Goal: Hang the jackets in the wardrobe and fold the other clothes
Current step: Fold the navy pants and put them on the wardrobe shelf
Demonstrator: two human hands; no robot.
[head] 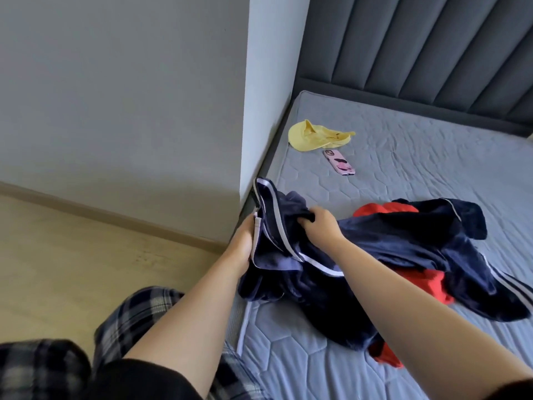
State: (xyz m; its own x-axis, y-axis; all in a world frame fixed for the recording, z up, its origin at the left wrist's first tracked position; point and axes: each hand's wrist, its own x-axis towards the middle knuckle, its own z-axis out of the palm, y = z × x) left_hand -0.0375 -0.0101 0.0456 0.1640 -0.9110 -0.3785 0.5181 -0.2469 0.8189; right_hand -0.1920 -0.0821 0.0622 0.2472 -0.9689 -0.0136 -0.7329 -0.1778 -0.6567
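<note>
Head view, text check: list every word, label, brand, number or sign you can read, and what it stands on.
None readable.
Pink phone case: dark blotchy pattern only, no letters.
Yellow garment: small dark marks, too blurred to read.
Navy garment, gripped by left hand and right hand: white stripes, no visible label.
Red garment: no print showing.

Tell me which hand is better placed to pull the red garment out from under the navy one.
The right hand, probably. It grips the navy garment nearer the red garment, which lies to its right. The left hand holds the navy edge at the bed side, farther away.
</note>
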